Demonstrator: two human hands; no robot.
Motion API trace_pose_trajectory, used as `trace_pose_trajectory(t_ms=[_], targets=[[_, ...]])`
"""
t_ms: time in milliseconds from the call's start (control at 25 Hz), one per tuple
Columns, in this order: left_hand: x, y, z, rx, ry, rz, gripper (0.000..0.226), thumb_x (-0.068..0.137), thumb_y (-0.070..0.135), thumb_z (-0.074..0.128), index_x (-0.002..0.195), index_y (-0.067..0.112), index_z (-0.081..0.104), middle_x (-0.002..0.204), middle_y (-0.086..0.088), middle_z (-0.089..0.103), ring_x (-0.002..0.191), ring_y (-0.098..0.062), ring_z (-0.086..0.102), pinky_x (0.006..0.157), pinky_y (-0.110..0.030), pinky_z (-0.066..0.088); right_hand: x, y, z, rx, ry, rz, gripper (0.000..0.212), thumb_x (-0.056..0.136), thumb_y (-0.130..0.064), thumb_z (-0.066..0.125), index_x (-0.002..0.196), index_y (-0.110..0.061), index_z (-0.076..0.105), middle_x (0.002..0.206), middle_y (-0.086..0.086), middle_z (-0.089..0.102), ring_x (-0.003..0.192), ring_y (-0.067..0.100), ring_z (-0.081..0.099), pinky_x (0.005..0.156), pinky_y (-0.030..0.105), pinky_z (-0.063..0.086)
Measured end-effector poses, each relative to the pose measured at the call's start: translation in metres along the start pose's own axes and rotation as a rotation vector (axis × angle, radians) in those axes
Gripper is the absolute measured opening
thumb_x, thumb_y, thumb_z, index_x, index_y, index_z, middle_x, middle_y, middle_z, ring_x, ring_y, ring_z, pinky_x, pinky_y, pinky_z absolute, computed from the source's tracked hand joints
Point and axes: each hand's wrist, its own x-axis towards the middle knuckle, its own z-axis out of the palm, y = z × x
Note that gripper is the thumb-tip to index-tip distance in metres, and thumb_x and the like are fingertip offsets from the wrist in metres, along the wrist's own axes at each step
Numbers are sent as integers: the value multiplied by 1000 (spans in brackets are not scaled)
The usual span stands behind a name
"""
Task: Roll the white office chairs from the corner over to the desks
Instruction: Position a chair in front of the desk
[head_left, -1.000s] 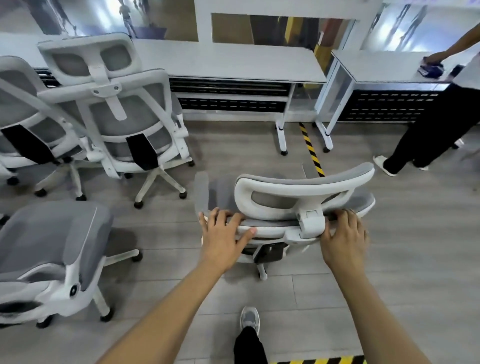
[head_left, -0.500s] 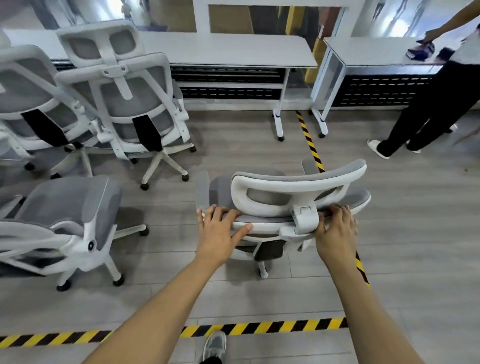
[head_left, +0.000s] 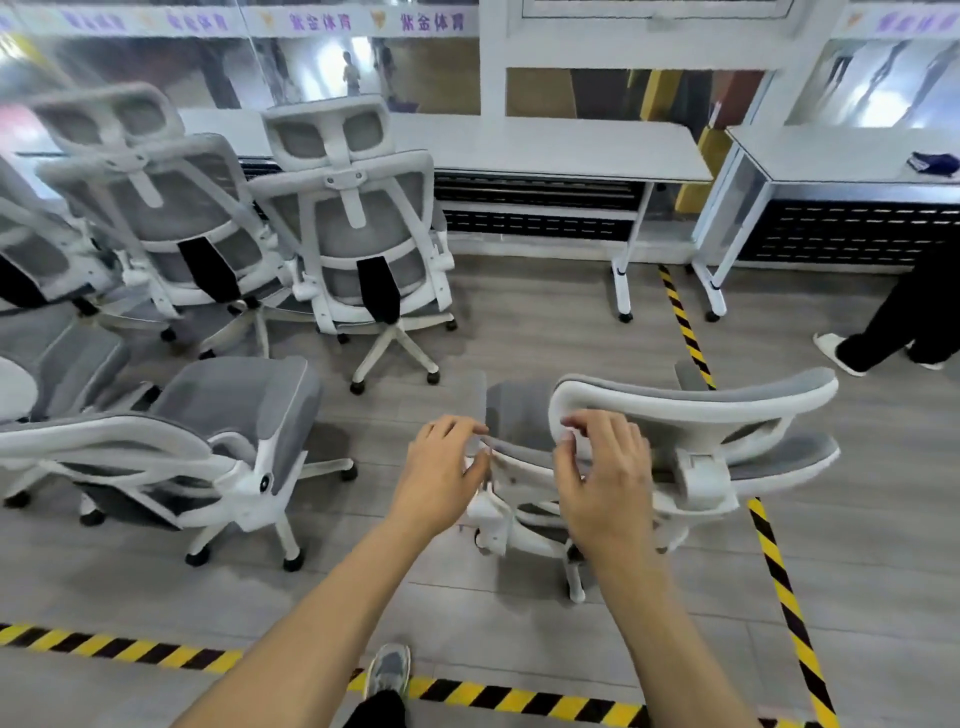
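A white office chair with grey mesh, its headrest (head_left: 696, 410) nearest me, stands on the floor just ahead, facing the long white desk (head_left: 545, 150). My left hand (head_left: 441, 467) hovers at the left end of the chair's back with fingers loosely curled; its thumb is close to the frame. My right hand (head_left: 608, 478) is in front of the headrest's left end, fingers bent and relaxed, closing on nothing that I can make out. More white chairs (head_left: 358, 234) (head_left: 171, 208) stand bunched at the left.
A reclined chair (head_left: 234, 410) lies low at my left. A second desk (head_left: 841, 156) with a blue cloth (head_left: 935, 162) is at the right, where another person's legs (head_left: 904, 322) step. Yellow-black floor tape (head_left: 685, 332) runs toward the desks and crosses near my shoe (head_left: 387, 670).
Both hands gripped the chair's back a second ago; now they have come off it. The right hand has shifted from right of the headrest post to its left end.
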Motion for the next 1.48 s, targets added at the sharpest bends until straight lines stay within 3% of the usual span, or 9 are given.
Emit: trace_pose_trajectory(t_ms=[200,520,800,1000,1160,1320,1480], targets=[[63,-90,-63,19,74,-62,25,97,36,53,121,29,57,124,9,57,119,-16,46,101,-34,39,70,-58,112,92,-81,-21,20,90,-14,61,110,-17,62,105,-4,62,93,16,55,85,32,43],[209,-239,-153,19,101,-82,22,95,39,50,114,30,59,118,8,60,109,-21,52,97,-41,44,208,-91,277,102,-185,144,23,94,-17,59,117,-23,61,112,-9,61,99,15,57,92,34,45],[355,-319,-184,15,96,-160,36,94,48,40,117,28,59,120,4,60,110,-24,52,97,-46,43,352,-55,389,74,-247,198,23,96,-19,57,118,-21,60,113,-7,60,102,16,56,93,41,47],[493,-390,-201,59,150,-319,43,99,41,45,136,21,49,135,-9,55,120,-36,52,101,-51,42,482,-6,484,87,-363,225,25,97,-21,56,121,-18,60,119,-1,60,109,21,56,96,40,46],[586,-428,-206,140,209,-393,55,100,34,49,149,15,36,149,-17,42,135,-40,40,109,-54,37,588,19,555,29,-488,132,35,99,-26,51,132,-17,56,133,6,56,119,29,52,99,41,42],[634,-468,-203,255,209,-498,60,100,45,40,150,13,33,157,-17,32,147,-38,25,116,-54,29,662,35,628,-101,-652,1,50,101,-37,41,145,-13,45,148,12,48,134,37,44,108,48,37],[639,-520,-204,324,162,-475,63,94,66,32,144,29,39,153,-6,40,146,-35,29,117,-53,29,675,55,675,-270,-828,-138,59,100,-55,29,141,-17,46,154,7,41,150,25,24,124,48,11]])
